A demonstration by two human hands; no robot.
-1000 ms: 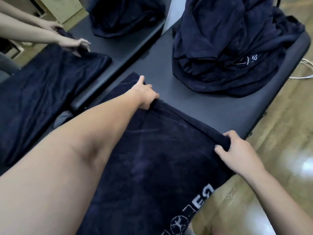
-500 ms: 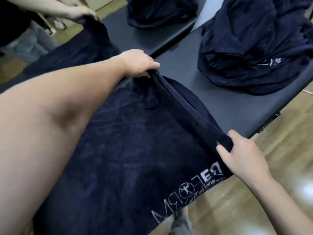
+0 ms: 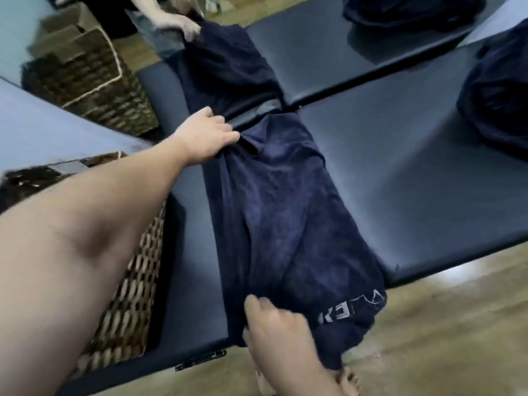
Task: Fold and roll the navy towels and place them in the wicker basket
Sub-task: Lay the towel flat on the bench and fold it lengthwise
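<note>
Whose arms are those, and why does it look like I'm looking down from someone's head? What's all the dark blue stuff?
The camera sits on a person's head, looking down at their own arms. Their left hand and right hand each hold one end of a navy towel lying on a black padded table. More navy towels are heaped at the far right. A wicker basket waits on the left. At the top, another person's hand holds a second towel.
</note>
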